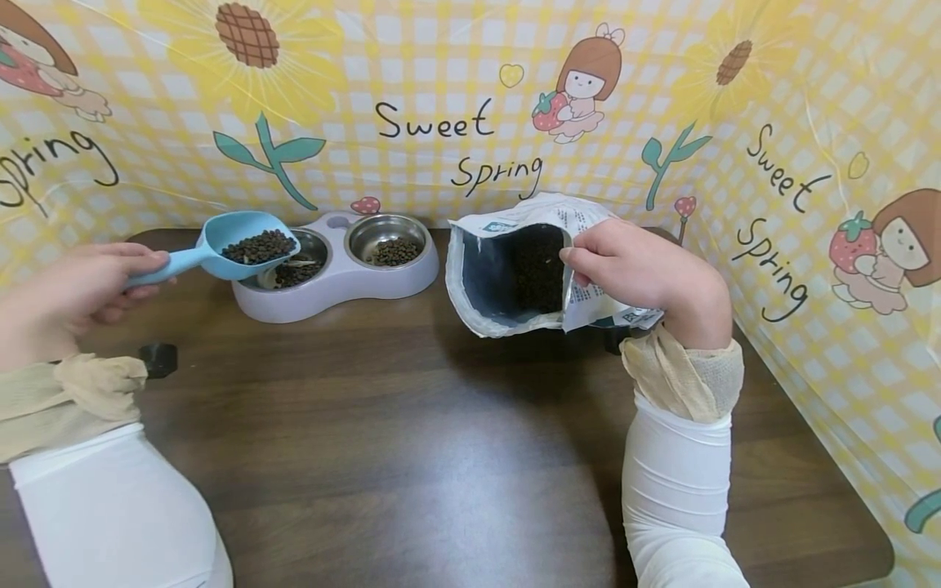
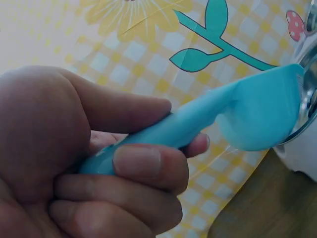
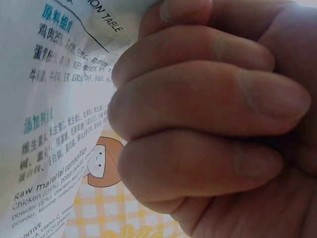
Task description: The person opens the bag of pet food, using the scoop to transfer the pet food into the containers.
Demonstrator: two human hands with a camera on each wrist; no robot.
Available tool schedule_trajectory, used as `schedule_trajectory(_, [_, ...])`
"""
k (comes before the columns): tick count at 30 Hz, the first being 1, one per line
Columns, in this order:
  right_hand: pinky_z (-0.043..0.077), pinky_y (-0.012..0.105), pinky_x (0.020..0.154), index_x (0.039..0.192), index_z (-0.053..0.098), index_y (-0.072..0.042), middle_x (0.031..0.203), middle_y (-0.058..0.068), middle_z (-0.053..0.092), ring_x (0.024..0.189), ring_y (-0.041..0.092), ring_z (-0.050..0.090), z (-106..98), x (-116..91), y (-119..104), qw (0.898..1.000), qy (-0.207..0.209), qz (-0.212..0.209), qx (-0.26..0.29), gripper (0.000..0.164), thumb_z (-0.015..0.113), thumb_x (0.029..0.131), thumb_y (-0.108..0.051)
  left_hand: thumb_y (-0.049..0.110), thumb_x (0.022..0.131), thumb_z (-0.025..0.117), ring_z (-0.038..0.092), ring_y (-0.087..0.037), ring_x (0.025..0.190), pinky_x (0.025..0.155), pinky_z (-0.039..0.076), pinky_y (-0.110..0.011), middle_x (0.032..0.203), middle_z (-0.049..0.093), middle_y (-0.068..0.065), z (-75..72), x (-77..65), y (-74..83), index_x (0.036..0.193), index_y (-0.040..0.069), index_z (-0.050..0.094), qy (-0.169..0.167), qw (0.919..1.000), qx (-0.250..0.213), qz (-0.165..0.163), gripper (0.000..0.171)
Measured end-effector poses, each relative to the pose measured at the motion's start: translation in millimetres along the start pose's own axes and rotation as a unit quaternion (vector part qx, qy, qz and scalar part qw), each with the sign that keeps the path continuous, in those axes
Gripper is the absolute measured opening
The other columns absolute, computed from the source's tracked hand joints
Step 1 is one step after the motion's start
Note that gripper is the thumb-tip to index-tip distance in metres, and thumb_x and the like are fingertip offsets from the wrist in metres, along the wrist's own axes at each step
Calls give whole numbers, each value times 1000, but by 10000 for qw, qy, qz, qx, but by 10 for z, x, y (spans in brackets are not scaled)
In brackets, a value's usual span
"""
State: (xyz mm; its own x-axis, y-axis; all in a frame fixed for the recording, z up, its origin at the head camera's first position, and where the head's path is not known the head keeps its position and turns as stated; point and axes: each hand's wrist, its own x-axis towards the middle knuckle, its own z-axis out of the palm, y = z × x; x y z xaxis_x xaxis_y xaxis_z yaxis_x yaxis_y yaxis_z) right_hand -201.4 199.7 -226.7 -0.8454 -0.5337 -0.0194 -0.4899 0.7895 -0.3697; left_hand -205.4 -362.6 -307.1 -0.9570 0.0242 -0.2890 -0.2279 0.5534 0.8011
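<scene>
My left hand (image 1: 95, 286) grips the handle of a light blue scoop (image 1: 180, 263) filled with brown kibble (image 1: 259, 247). The scoop is over the left bowl of a pale double pet feeder (image 1: 309, 298), and its lip overlaps that bowl in the head view. In the left wrist view, fingers and thumb wrap the scoop handle (image 2: 183, 121). My right hand (image 1: 647, 265) pinches the edge of an open white pet food bag (image 1: 507, 216), whose mouth faces me. Dark kibble (image 1: 540, 269) shows inside the bag. Printed text covers the bag's side (image 3: 54, 114) in the right wrist view.
Both steel bowls hold some kibble, including the right bowl (image 1: 390, 241). The feeder and bag stand at the back of a dark wooden table (image 1: 412, 457). A yellow checked cloth (image 1: 441, 49) hangs behind and to the right.
</scene>
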Motion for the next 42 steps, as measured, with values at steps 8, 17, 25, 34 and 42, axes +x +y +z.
schedule_trajectory(8, [36, 31, 52, 58, 49, -8, 55, -2, 36, 48, 15, 36, 2, 1, 2, 10000, -17, -60, -6, 49, 41, 104, -21, 48, 101, 47, 35, -13, 46, 50, 34, -34, 58, 44, 11, 95, -36, 140, 74, 38, 58, 552, 9968, 575, 16, 30])
schedule_trajectory(17, [36, 31, 52, 60, 52, -3, 55, -2, 36, 48, 15, 37, 0, -2, 3, 10000, 4, -50, -67, 49, 41, 104, -21, 52, 101, 38, 43, -39, 77, 63, 36, -44, 85, 48, -23, 196, -88, 308, 121, -9, 49, 769, 9797, 1824, 302, 65])
schedule_trajectory(25, [37, 31, 53, 61, 54, -3, 57, 0, 38, 49, 15, 38, 4, 4, 8, 10000, -11, -76, -49, 48, 42, 104, -20, 53, 102, 33, 39, -51, 104, 80, 38, -65, 121, 44, -38, 174, -104, 353, 132, -10, 44, 659, 9626, 2591, 444, 71])
schedule_trajectory(34, [38, 32, 54, 63, 57, -2, 58, 1, 41, 50, 17, 41, 7, 12, 16, 10000, -25, -68, -58, 47, 42, 104, -20, 47, 102, 40, 44, -50, 97, 80, 40, -66, 111, 48, -38, 240, -94, 413, 129, -14, 45, 978, 9460, 3035, 582, 67])
schedule_trajectory(42, [37, 31, 53, 61, 54, -3, 57, 0, 40, 49, 16, 39, 12, 17, 17, 9999, -20, -110, -76, 48, 42, 104, -20, 34, 103, 44, 42, -47, 90, 73, 39, -60, 101, 47, -35, 275, -116, 416, 120, -10, 48, 1348, 9392, 3085, 671, 48])
